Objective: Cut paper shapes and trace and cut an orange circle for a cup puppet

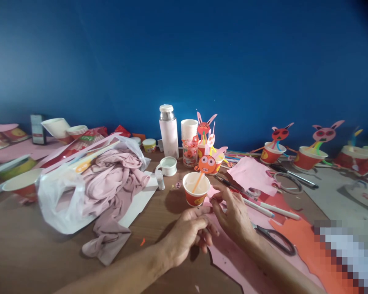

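Observation:
My left hand (pixel 190 232) is bent inward just in front of a red-and-white paper cup, its thumb and forefinger close together and the other fingers curled loosely below. Facing it, my right hand (pixel 234 210) pinches with thumb and forefinger above pink paper (pixel 227 249). Whatever lies between the fingertips is too small or hidden to name. The paper cup (pixel 195 201) stands upright right behind my fingers. From it rises an orange straw (pixel 198 182) topped by a round orange paper face (pixel 207 164) with pink ears. Black-handled scissors (pixel 277 240) lie beside my right wrist.
On the left, a plastic bag (pixel 59 204) holds pinkish cloth (pixel 116 179). A thermos (pixel 168 136), stacked cups (pixel 189 130) and a white tape roll (pixel 168 166) stand behind. Rightward lie markers (pixel 280 209), orange paper (pixel 297 241) and finished-looking cup figures (pixel 309 157) along the blue wall.

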`<state>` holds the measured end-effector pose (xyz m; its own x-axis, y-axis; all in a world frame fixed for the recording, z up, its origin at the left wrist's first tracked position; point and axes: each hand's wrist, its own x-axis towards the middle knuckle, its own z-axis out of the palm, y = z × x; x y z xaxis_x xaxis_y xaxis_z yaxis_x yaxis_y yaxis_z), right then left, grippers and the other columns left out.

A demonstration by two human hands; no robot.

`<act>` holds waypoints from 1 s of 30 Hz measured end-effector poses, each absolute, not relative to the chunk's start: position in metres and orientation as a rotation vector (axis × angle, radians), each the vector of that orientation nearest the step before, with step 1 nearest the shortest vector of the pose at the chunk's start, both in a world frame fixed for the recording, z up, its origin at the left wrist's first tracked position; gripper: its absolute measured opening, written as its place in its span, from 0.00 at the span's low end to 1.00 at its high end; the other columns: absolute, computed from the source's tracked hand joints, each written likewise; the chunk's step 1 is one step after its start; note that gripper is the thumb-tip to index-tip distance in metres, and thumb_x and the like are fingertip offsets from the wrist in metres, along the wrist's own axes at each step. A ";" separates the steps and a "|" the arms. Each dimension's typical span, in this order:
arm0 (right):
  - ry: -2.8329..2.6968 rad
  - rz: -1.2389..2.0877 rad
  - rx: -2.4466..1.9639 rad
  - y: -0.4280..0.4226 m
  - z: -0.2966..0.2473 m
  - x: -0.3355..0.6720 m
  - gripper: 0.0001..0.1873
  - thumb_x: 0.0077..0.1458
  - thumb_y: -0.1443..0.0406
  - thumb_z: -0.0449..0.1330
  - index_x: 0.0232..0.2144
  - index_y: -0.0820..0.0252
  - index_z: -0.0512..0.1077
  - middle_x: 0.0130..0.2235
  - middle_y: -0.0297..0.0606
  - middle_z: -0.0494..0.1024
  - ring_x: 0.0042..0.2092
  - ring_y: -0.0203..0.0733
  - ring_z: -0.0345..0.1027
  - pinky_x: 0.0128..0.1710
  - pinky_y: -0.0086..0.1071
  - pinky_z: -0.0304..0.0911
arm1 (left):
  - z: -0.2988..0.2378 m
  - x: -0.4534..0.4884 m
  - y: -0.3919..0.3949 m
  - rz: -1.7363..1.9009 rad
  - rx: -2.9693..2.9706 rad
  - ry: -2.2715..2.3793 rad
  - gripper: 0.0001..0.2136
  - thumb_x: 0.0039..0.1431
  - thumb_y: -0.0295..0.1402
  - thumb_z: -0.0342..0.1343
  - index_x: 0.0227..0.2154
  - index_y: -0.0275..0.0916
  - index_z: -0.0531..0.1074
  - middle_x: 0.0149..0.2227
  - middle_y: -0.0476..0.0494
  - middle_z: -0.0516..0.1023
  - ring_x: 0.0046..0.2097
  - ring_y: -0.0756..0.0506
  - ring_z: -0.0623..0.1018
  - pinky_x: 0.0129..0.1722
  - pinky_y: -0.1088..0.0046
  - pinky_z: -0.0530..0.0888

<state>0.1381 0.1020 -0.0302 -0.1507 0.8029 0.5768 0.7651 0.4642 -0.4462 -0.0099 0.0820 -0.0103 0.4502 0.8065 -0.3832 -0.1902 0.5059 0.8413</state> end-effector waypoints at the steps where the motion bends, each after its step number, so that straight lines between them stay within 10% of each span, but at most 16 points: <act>1: -1.917 0.056 -1.304 0.102 -0.031 0.138 0.13 0.55 0.69 0.51 0.44 0.61 0.63 0.28 0.36 0.78 0.33 0.43 0.70 0.39 0.37 0.57 | -0.010 -0.011 0.082 0.702 0.833 0.910 0.18 0.48 0.28 0.51 0.44 0.31 0.64 0.22 0.48 0.74 0.17 0.54 0.67 0.14 0.81 0.63; 12: -1.886 0.095 -1.289 0.101 -0.031 0.142 0.12 0.57 0.68 0.52 0.44 0.60 0.64 0.31 0.35 0.79 0.35 0.43 0.69 0.39 0.36 0.57 | 0.007 -0.024 0.079 0.728 1.198 0.931 0.14 0.49 0.35 0.52 0.38 0.32 0.67 0.23 0.50 0.72 0.19 0.55 0.67 0.17 0.81 0.63; 19: -1.800 0.161 -1.344 0.103 -0.026 0.146 0.09 0.61 0.65 0.47 0.41 0.58 0.65 0.34 0.36 0.79 0.38 0.44 0.69 0.38 0.36 0.59 | 0.021 -0.049 0.094 1.336 1.829 1.120 0.10 0.56 0.35 0.50 0.38 0.36 0.69 0.36 0.42 0.75 0.36 0.47 0.74 0.38 0.69 0.71; 30: -1.789 0.284 -1.345 0.100 -0.023 0.145 0.10 0.59 0.65 0.48 0.42 0.58 0.64 0.32 0.36 0.78 0.35 0.43 0.70 0.32 0.35 0.64 | 0.000 -0.052 0.119 1.172 2.128 1.300 0.32 0.50 0.37 0.57 0.57 0.38 0.52 0.57 0.32 0.63 0.57 0.36 0.65 0.54 0.53 0.63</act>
